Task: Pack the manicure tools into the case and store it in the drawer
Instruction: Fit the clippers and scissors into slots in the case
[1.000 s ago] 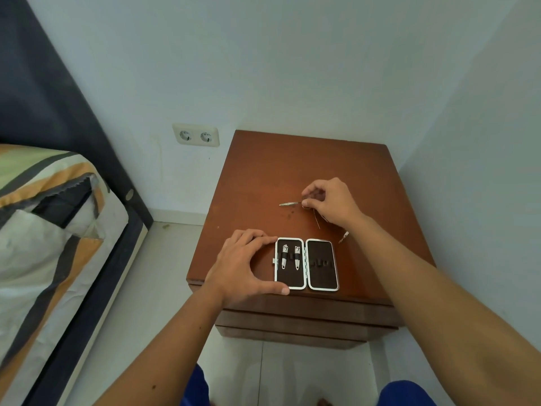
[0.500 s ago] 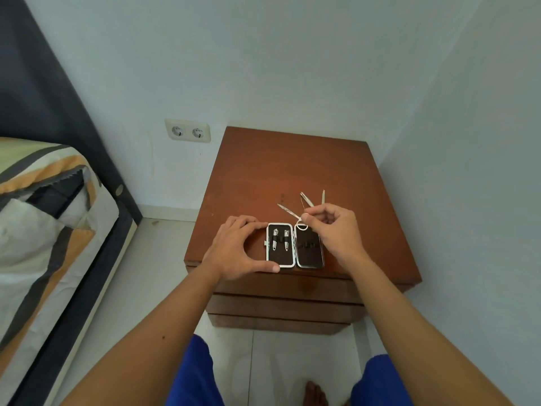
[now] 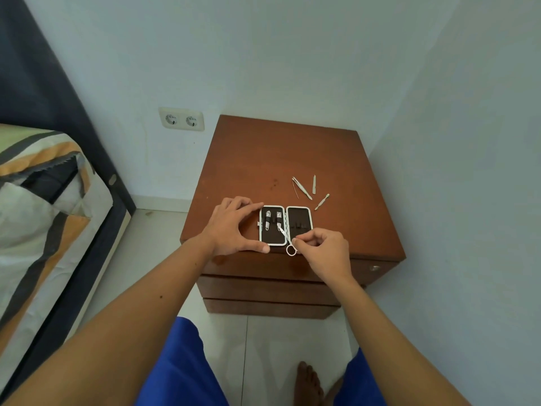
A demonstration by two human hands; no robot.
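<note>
A pale blue-grey wall (image 3: 263, 54) fills the upper half of the view and meets a second wall on the right. At the left edge lies a bed with striped orange, grey and white bedding (image 3: 38, 206) beside a dark navy headboard panel (image 3: 44, 92). A white double wall socket (image 3: 181, 119) sits low on the wall between the bed and a reddish-brown wooden bedside cabinet (image 3: 278, 159). Closed drawer fronts (image 3: 263, 288) are stacked below the cabinet's top, above a white tiled floor (image 3: 272, 347). The person's blue shorts (image 3: 181, 370) and a bare foot (image 3: 307, 382) show at the bottom.

A small white-rimmed manicure case with a dark lining (image 3: 285, 225) lies open flat near the front edge of the cabinet top, its two halves side by side. The left half holds two small silver clippers (image 3: 272, 220) under elastic loops; the right half looks bare.

The left hand (image 3: 234, 227) rests on the cabinet against the case's left side, fingers spread, thumb tip at its front corner and forefinger at its back corner. The right hand (image 3: 325, 253) pinches a pair of small silver scissors (image 3: 286, 238) by the handle, fingers bunched together on it; the blades slant across the left half of the case and one ring handle hangs past the front rim.

Behind the case, well apart from the hands, loose metal tools lie on the wood: slanted silver tweezers (image 3: 302, 189), a thin pin-like pick (image 3: 295, 190) just beside them, a short upright silver file (image 3: 314, 184), and a small silver pusher (image 3: 322, 201) nearest the case's back right corner.
</note>
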